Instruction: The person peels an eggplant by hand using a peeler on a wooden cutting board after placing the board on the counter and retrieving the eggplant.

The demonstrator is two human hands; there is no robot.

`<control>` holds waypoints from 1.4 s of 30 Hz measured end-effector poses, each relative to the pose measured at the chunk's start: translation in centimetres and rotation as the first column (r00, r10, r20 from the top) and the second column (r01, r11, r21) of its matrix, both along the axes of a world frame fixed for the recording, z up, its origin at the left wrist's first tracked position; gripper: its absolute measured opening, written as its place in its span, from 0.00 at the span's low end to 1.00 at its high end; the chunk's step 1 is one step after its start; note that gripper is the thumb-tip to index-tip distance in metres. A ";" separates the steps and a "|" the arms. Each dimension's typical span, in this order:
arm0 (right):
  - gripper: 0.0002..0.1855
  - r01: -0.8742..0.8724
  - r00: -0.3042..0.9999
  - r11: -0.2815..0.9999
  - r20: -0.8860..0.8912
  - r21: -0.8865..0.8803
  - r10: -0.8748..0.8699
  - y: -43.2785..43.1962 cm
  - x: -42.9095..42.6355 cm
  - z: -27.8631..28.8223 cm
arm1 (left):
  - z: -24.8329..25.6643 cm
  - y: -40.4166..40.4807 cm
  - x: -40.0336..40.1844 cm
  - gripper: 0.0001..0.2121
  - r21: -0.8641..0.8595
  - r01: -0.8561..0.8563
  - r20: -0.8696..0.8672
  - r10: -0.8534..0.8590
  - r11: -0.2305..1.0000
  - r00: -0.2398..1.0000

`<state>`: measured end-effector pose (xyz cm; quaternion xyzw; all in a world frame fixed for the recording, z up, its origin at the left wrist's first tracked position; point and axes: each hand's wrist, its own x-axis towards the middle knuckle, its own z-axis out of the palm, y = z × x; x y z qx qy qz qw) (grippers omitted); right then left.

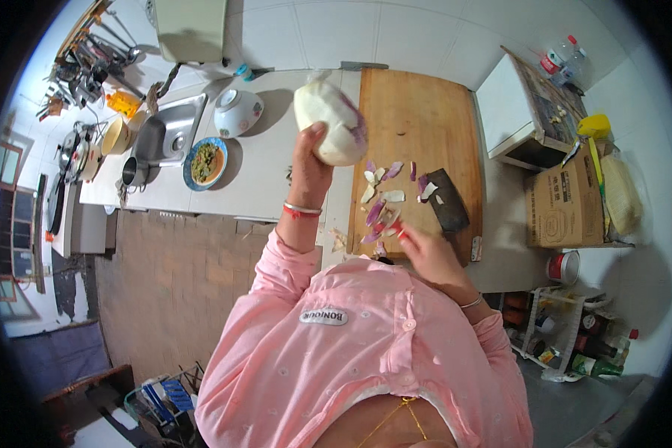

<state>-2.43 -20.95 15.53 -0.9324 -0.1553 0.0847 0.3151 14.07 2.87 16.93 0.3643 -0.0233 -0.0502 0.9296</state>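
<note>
My left hand (pixel 312 151) holds up a large, mostly peeled white radish (pixel 327 123). A strip of purple skin remains along its right side. In my right hand (pixel 431 255) is a peeler with a red handle (pixel 401 231), low over the near part of a wooden cutting board (pixel 420 117). Its head is partly lost among the purple and white peelings (pixel 393 196) scattered there. A cleaver's dark blade (pixel 449 201) lies flat on the board to the right, with some peelings beside and on it.
Left on the counter are an upturned white bowl (pixel 238 113), a blue-rimmed plate of food (pixel 205 164), a metal cup (pixel 134 171) and a steel sink (pixel 171 131). To the right stand a cardboard box (pixel 563 201) and a wire rack (pixel 554 330) with bottles.
</note>
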 end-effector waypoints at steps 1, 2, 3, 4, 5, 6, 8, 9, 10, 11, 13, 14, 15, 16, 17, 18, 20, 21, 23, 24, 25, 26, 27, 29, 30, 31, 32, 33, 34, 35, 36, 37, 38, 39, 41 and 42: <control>0.16 0.126 0.991 0.980 -0.060 0.154 -0.118 -0.1 0.6 1.1 | 0.1 -0.3 0.1 0.26 0.021 0.030 -0.019 -0.029 0.999 0.999; 0.14 0.258 0.964 0.921 -0.137 0.293 -0.227 -0.2 1.1 2.3 | 0.2 -1.2 -0.3 0.27 0.012 0.040 0.020 -0.040 0.999 0.999; 0.14 0.262 0.964 0.915 -0.130 0.306 -0.232 0.0 1.7 3.9 | -0.4 -1.7 -0.5 0.28 0.026 0.033 0.045 -0.034 0.999 0.998; 0.13 0.270 0.960 0.896 -0.164 0.354 -0.225 -0.1 2.1 5.5 | -0.6 -2.4 -0.9 0.28 0.030 0.037 0.041 -0.038 0.999 0.998; 0.13 0.279 0.956 0.873 -0.197 0.400 -0.216 -0.2 2.6 6.4 | -0.7 -2.8 -1.3 0.28 0.034 0.041 0.036 -0.042 0.999 0.998; 0.13 0.252 0.968 0.889 -0.111 0.383 -0.226 -0.4 2.9 6.4 | -0.9 -3.3 -1.5 0.29 0.065 0.064 0.024 -0.066 0.996 0.998; 0.14 0.225 0.964 0.905 0.054 0.361 -0.261 0.5 3.4 7.2 | -1.2 -3.7 -1.7 0.30 0.099 0.096 0.032 -0.099 0.990 0.995; 0.16 0.179 0.937 0.920 0.224 0.348 -0.267 0.9 3.8 7.6 | -1.0 -3.8 -1.7 0.30 0.153 0.107 0.051 -0.116 0.982 0.992; 0.19 0.134 0.913 0.949 0.337 0.285 -0.230 1.0 4.2 7.6 | -0.4 -4.0 -1.9 0.31 0.163 0.093 0.052 -0.102 0.982 0.993; 0.19 0.144 0.912 0.948 0.334 0.284 -0.239 0.9 4.5 7.8 | -0.3 -4.1 -1.9 0.31 0.163 0.102 0.049 -0.111 0.981 0.993; 0.20 0.140 0.894 0.980 0.408 0.141 -0.186 1.1 4.9 8.4 | 0.0 -3.8 -1.5 0.29 0.100 0.104 0.081 -0.112 0.990 0.990; 0.20 0.141 0.893 0.979 0.408 0.144 -0.188 1.4 4.9 8.7 | 0.1 -3.5 -1.5 0.29 0.103 0.105 0.081 -0.113 0.989 0.990; 0.20 0.152 0.886 0.984 0.429 0.092 -0.177 1.5 5.0 9.2 | 0.2 -3.2 -1.5 0.30 0.166 0.090 0.105 -0.108 0.982 0.989; 0.20 0.162 0.878 0.986 0.450 0.040 -0.163 1.7 5.0 9.4 | 0.3 -3.0 -1.5 0.30 0.228 0.072 0.129 -0.104 0.971 0.986; 0.20 0.161 0.878 0.986 0.451 0.039 -0.161 1.8 5.0 9.4 | 0.4 -3.0 -1.6 0.30 0.226 0.071 0.130 -0.102 0.971 0.986; 0.20 0.171 0.885 0.985 0.435 0.028 -0.166 2.0 5.0 9.3 | 0.5 -3.1 -1.8 0.30 0.219 0.056 0.119 -0.083 0.974 0.989; 0.20 0.177 0.892 0.984 0.420 0.014 -0.167 2.3 4.8 8.8 | 0.6 -3.0 -2.0 0.30 0.208 0.037 0.108 -0.061 0.977 0.992; 0.21 0.169 0.892 0.985 0.419 0.039 -0.169 2.4 4.7 8.4 | 0.6 -2.8 -2.0 0.30 0.204 0.027 0.126 -0.054 0.979 0.991; 0.21 0.158 0.893 0.985 0.416 0.064 -0.170 2.8 4.4 7.5 | 0.5 -2.6 -2.2 0.29 0.201 0.015 0.143 -0.045 0.980 0.989; 0.21 0.165 0.889 0.984 0.421 0.073 -0.181 2.9 4.3 7.1 | 0.3 -2.5 -2.3 0.30 0.208 -0.003 0.123 -0.023 0.978 0.992; 0.21 0.172 0.884 0.982 0.426 0.082 -0.191 3.1 4.1 6.8 | 0.0 -2.4 -2.4 0.30 0.216 -0.022 0.104 0.000 0.976 0.995; 0.21 0.169 0.886 0.982 0.424 0.082 -0.188 3.2 3.9 6.5 | -0.8 -2.2 -2.2 0.30 0.216 -0.025 0.101 0.003 0.976 0.995; 0.20 0.163 0.928 0.981 0.321 0.105 -0.188 3.4 3.6 6.3 | -2.0 -1.8 -2.0 0.29 0.146 -0.055 0.044 0.049 0.988 0.998; 0.19 0.150 0.960 0.981 0.218 0.127 -0.175 3.4 2.8 3.7 | -1.6 -1.4 -1.9 0.29 0.034 -0.143 -0.021 0.144 0.989 0.989; 0.18 0.151 0.974 0.987 0.163 0.045 -0.157 3.1 1.6 -0.1 | 0.1 -1.5 -1.3 0.29 -0.048 -0.119 -0.055 0.116 0.992 0.992; 0.18 0.136 0.986 0.990 0.102 -0.035 -0.132 2.9 0.6 -2.4 | 1.8 -0.9 -0.7 0.29 -0.127 -0.108 -0.088 0.098 0.986 0.991; 0.18 0.123 0.987 0.992 0.108 -0.040 -0.118 2.6 0.4 -3.1 | 2.6 -0.2 -0.1 0.31 -0.057 -0.085 -0.027 0.084 0.995 0.996; 0.17 0.243 0.968 0.964 0.039 0.104 -0.248 2.6 0.1 -3.5 | 2.5 0.0 0.2 0.31 -0.055 -0.102 -0.029 0.101 0.993 0.994; 0.17 0.367 0.929 0.900 -0.050 0.234 -0.366 2.4 0.0 -3.7 | 2.5 -0.1 0.6 0.32 -0.174 -0.021 -0.015 0.018 0.985 1.000; 0.17 0.358 0.933 0.903 -0.053 0.235 -0.356 1.6 0.4 -3.6 | 2.4 -0.2 0.7 0.32 -0.289 0.066 0.010 -0.065 0.955 0.998; 0.18 0.396 0.918 0.831 -0.174 0.391 -0.356 0.7 1.0 -2.6 | 2.4 -0.5 0.7 0.32 -0.280 0.079 0.014 -0.078 0.957 0.997; 0.18 0.435 0.900 0.731 -0.288 0.526 -0.328 0.2 1.6 -1.0 | 2.2 -0.7 0.3 0.34 -0.325 0.137 0.012 -0.140 0.936 0.990; 0.18 0.495 0.862 0.656 -0.416 0.570 -0.288 0.8 1.8 2.3 | 1.7 -0.9 -0.3 0.35 -0.376 0.189 0.009 -0.200 0.907 0.980; 0.18 0.502 0.859 0.656 -0.415 0.563 -0.300 0.9 1.9 3.7 | 1.2 -1.4 -0.8 0.37 -0.434 0.240 0.008 -0.263 0.868 0.965; 0.17 0.449 0.884 0.647 -0.410 0.616 -0.223 0.8 2.2 5.6 | 0.2 -1.8 -1.1 0.40 -0.395 0.258 -0.015 -0.288 0.881 0.958; 0.16 0.405 0.910 0.698 -0.333 0.590 -0.245 1.0 2.3 6.4 | -0.3 -1.9 -1.2 0.38 -0.406 0.311 0.001 -0.340 0.859 0.940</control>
